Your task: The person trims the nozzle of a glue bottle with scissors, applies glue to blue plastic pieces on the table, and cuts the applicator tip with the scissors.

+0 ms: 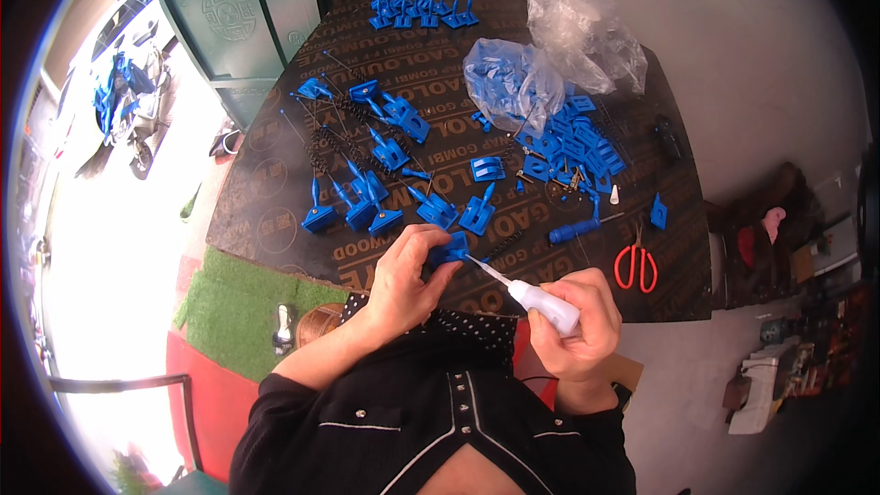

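The left hand (408,275) is curling its fingers shut, knuckles pointing far, its black-sleeved forearm rising from the near left. The right hand (577,325) is closing in a fist just to the right, thumb on top, wrist bending near.

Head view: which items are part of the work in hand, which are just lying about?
In hand:
left hand holding a blue plastic part
right hand gripping a white squeeze bottle, nozzle at the part

Lying about:
red-handled scissors
clear plastic bags
blue-handled tool
finished blue pieces
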A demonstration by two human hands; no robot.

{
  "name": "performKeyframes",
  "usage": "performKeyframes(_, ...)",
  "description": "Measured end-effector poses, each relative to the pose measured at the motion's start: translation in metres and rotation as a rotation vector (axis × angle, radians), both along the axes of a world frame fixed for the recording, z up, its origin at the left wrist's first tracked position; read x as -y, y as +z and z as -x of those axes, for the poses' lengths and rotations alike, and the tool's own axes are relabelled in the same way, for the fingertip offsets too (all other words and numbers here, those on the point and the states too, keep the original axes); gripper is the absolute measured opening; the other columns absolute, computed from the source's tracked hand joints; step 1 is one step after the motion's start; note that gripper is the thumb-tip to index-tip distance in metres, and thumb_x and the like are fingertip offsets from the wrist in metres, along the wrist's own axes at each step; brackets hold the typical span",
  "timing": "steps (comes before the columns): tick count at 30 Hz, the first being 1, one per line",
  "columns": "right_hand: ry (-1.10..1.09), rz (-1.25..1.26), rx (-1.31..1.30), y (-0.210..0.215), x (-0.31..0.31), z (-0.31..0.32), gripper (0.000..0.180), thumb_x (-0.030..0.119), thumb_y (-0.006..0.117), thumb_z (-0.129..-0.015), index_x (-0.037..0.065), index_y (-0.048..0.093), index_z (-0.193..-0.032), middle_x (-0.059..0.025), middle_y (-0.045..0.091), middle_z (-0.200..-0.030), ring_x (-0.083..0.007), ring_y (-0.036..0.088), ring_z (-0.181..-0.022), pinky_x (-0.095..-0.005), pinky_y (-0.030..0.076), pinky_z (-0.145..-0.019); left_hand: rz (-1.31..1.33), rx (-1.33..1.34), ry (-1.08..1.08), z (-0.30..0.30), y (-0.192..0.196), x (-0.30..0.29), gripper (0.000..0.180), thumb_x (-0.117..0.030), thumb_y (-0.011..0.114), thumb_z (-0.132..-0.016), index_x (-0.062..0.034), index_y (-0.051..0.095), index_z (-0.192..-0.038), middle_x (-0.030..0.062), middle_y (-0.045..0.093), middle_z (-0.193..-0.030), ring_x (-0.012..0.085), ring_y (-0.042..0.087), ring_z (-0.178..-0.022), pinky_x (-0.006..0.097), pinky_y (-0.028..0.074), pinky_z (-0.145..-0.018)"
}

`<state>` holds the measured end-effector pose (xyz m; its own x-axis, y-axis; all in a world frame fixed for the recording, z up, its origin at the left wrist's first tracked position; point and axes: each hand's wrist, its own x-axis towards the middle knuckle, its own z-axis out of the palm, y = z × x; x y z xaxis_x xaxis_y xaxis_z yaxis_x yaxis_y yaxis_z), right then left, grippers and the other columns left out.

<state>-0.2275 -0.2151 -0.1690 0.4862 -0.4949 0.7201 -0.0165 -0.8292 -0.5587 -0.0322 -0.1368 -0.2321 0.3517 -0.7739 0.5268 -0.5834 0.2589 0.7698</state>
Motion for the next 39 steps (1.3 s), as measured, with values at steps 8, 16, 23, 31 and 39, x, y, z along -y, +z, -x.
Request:
performKeyframes(8, 0.014, -0.091, -0.018, 0.002, 0.001, -0.001, 0.027, -0.002, 0.069, -0.065, -0.004, 0.060, -0.090, -0.0132, 0.061, -0.082, -0.0204, 0.057, -0.068, -0.0282, 0.045, -0.058, -0.020, 0.011, 0.003, 0.000, 0.000, 0.000, 0.036, 0.002, 0.075, -0.074, -0.0006, 0.056, -0.105, 0.0147, 0.060, -0.097, 0.0306, 0.062, -0.082, 0.034, 0.052, -0.069)
performKeyframes(16, 0.040, -0.067, 0.052, -0.002, 0.009, -0.008, 0.030, 0.006, 0.076, -0.070, -0.004, 0.062, -0.095, -0.0129, 0.062, -0.085, -0.0206, 0.059, -0.071, -0.0282, 0.047, -0.060, -0.012, 0.019, -0.013, 0.000, 0.000, 0.001, 0.036, 0.001, 0.075, -0.074, -0.0008, 0.057, -0.105, 0.0143, 0.060, -0.098, 0.0301, 0.062, -0.083, 0.034, 0.052, -0.069)
performKeyframes(23, 0.073, -0.051, 0.066, -0.001, 0.014, -0.019, 0.032, 0.012, 0.079, -0.076, -0.003, 0.062, -0.098, -0.0133, 0.065, -0.087, -0.0215, 0.064, -0.071, -0.0287, 0.050, -0.059, -0.074, -0.014, -0.011, -0.002, -0.001, -0.001, 0.035, -0.002, 0.076, -0.075, -0.0018, 0.058, -0.105, 0.0117, 0.061, -0.097, 0.0240, 0.062, -0.076, 0.030, 0.050, -0.062)
performKeyframes(31, 0.087, -0.137, 0.095, -0.003, 0.014, -0.023, 0.029, 0.008, 0.077, -0.076, -0.005, 0.062, -0.097, -0.0149, 0.068, -0.084, -0.0215, 0.067, -0.068, -0.0282, 0.052, -0.059, -0.087, -0.024, -0.037, -0.002, 0.002, -0.003, 0.033, -0.001, 0.076, -0.076, -0.0011, 0.059, -0.104, 0.0107, 0.061, -0.096, 0.0200, 0.061, -0.074, 0.028, 0.050, -0.062)
performKeyframes(39, 0.025, -0.327, 0.177, -0.015, 0.009, -0.018, 0.025, 0.006, 0.074, -0.078, -0.005, 0.062, -0.097, -0.0134, 0.069, -0.085, -0.0170, 0.067, -0.070, -0.0264, 0.052, -0.061, -0.089, -0.056, -0.073, -0.004, 0.004, -0.004, 0.033, -0.001, 0.075, -0.077, -0.0009, 0.058, -0.104, 0.0100, 0.061, -0.094, 0.0186, 0.061, -0.073, 0.027, 0.050, -0.063)
